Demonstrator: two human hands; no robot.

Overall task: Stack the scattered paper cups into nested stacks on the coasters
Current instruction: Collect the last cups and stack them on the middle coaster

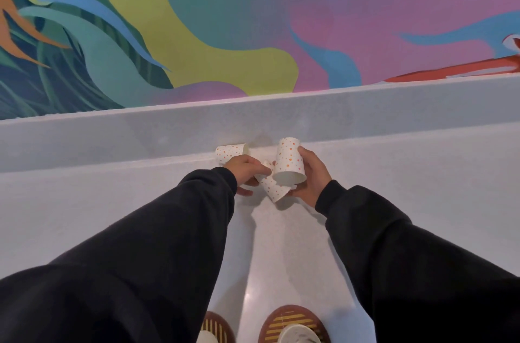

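My right hand point(311, 174) grips a white paper cup with orange dots point(289, 162), held mouth toward me above the counter. My left hand point(244, 168) pinches a second dotted cup point(272, 188) that tilts with its mouth down and to the right, just under the first cup. A third dotted cup point(230, 152) lies on its side at the back of the counter, beside my left hand. Two round brown coasters with yellow stripes sit at the near edge: the left coaster point(215, 324) and the right coaster point(292, 317), each with a pale cup on it.
The pale grey counter point(140, 202) ends at a low raised ledge point(112, 134) at the back. Behind it rises a wall with a colourful mural point(225, 19). My black sleeves cover much of the near counter.
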